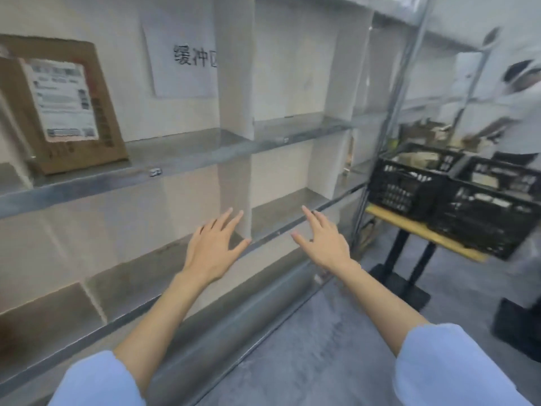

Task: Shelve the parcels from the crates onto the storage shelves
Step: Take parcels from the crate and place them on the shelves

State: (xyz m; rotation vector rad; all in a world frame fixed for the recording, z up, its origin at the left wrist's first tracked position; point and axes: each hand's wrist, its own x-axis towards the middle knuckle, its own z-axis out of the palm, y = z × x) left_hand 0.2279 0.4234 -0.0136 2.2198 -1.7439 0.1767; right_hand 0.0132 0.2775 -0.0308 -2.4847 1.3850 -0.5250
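On the upper shelf (187,150), far left: one parcel (67,112), brown cardboard, leaning back against the wall, white label facing out, print too blurred to read. Lower shelf (281,212) is one level down, split by a pale divider (234,183). Left hand (210,247) is palm down in front of this shelf's front edge, just below the divider; its fingers (224,219) are straight and spread wide, thumb out to the right, nothing in them. Whether the thumb touches the shelf edge: cannot tell. Right hand (325,238) is beside it, a gap between the two, also palm down; fingers straight and fanned, thumb out to the left, pointing toward the shelf, empty. No visible contact with the shelf, though blur prevents certainty. Both forearms are bare, with light blue sleeves (456,367) at the bottom of the view. At right, past the rack's metal upright, two black crates (409,183) sit side by side on a yellow-topped table (421,230), well apart from both hands; pale packages inside, detail smeared. Paper sign (181,60) with printed characters hangs on the wall above the upper shelf. Person (521,112) in white stands behind the crates, blurred. Grey floor (322,347) underfoot.
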